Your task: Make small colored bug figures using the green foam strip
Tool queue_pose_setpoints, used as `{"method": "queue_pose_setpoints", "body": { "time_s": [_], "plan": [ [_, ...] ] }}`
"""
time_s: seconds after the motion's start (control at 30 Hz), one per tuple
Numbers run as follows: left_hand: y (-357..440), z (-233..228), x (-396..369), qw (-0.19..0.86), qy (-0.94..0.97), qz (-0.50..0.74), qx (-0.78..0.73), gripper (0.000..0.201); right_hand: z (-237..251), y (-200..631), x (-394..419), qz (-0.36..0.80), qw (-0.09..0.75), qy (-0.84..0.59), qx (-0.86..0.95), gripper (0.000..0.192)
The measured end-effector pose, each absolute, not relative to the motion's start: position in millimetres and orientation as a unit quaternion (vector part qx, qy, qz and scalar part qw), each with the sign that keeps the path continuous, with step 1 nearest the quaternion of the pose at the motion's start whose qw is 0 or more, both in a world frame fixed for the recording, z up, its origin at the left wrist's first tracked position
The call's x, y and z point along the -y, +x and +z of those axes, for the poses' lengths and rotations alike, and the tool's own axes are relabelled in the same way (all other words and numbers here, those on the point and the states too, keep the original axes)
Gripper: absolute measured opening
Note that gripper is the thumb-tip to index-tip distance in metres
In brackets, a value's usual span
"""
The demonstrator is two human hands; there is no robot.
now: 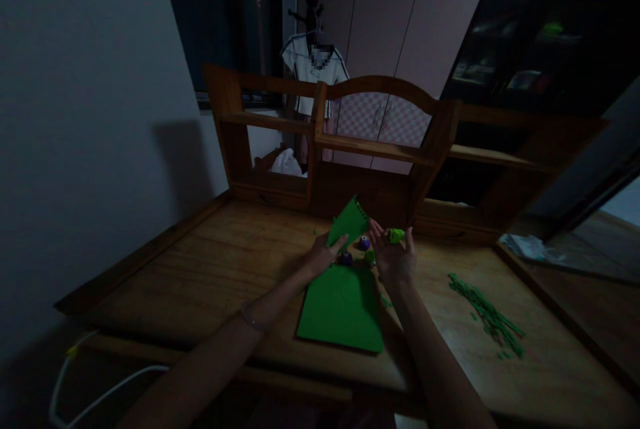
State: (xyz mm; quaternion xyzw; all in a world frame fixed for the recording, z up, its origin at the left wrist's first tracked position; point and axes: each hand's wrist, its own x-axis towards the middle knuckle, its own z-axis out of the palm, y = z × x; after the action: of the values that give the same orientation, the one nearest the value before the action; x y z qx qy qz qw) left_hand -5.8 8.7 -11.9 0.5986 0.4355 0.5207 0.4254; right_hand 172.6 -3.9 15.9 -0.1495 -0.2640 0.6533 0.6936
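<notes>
A green paper sheet point(343, 305) lies flat on the wooden desk point(225, 269) in front of me. My left hand point(325, 254) pinches a second green sheet point(349, 221) and lifts it at a tilt above the desk. My right hand point(395, 257) is palm up and holds a small bright green punch-like tool point(397, 235) at its fingertips. Two small purple objects point(363, 243) point(345, 257) sit between my hands, close to the sheets.
A pile of thin green paper strips point(487, 314) lies on the desk's right side. A wooden shelf unit point(380, 149) rises at the back of the desk. A white cable point(100, 389) hangs off the near left edge. White papers point(525, 247) lie at far right.
</notes>
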Motion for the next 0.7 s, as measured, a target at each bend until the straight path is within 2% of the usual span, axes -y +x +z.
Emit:
{"method": "queue_pose_setpoints", "body": {
  "time_s": [0.43,0.7],
  "plan": [
    [-6.6,-13.5,-10.3,0.422,0.619,0.503,-0.431,0.045,10.0,167.1,3.3,0.689,0.652,-0.18,0.26,0.041],
    [-7.2,-12.5,-8.0,0.423,0.617,0.478,-0.46,0.049,12.8,171.8,2.6,0.673,0.676,-0.168,0.248,0.041]
  ]
}}
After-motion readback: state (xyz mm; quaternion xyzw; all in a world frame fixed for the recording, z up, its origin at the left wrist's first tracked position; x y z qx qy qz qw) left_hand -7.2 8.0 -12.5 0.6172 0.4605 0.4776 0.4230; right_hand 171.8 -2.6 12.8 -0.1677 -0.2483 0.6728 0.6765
